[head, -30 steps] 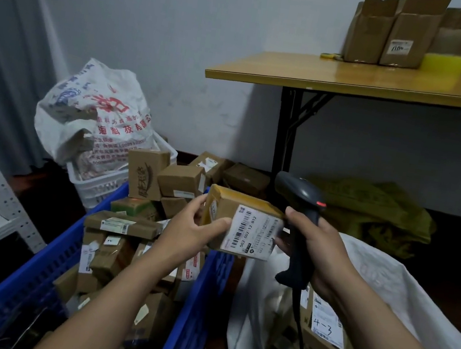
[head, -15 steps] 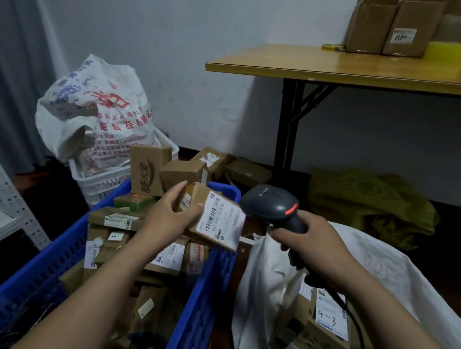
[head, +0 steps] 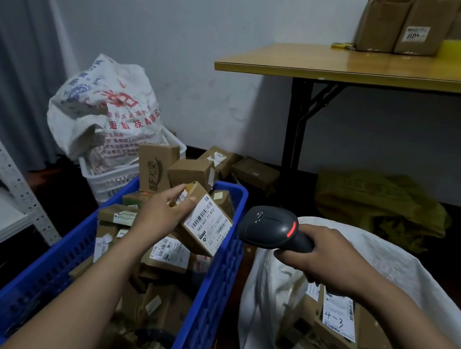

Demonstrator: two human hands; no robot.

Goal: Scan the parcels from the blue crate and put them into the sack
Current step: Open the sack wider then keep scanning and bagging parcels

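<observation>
Left grip: fingers and thumb curled round a parcel. The parcel is held tilted above the far right corner of the crate, label facing up and right.

Right grip: closed round the handle of the scanner. The scanner head is near the label but apart from it, and its red lamp is lit.

The crate holds many more parcels. The sack lies open just beside the crate's right edge, with boxes inside.

Assessment: the scan appears to be in hand. To do it well:
- Square the label to the scanner head.
- Keep the thumb, which sits at the label's upper corner, off the barcode.
- Hold both grips steady until the read registers.
- Then pass the parcel over the crate's right edge and lower it into the sack mouth, clear of the cable.
</observation>
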